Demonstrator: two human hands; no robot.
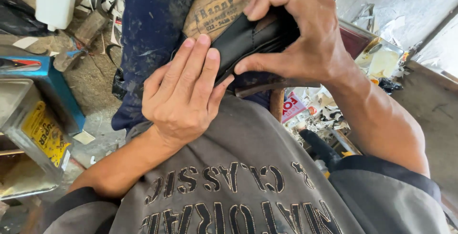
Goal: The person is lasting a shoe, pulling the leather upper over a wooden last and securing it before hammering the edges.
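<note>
Black leather piece (248, 41), folded and stitched along one edge, sits at about 12 o'clock in the view, resting on a brown wooden block (214, 12) over the person's blue-trousered lap (152, 19). Right hand (300, 33) pinches it from 2 o'clock, thumb below, fingers curled over the top. Left hand (183, 91) lies flat at 9 o'clock of it, fingers straight and together, fingertips pressing its near edge. A metal tin (28, 134) with a yellow label stands at 8 o'clock.
</note>
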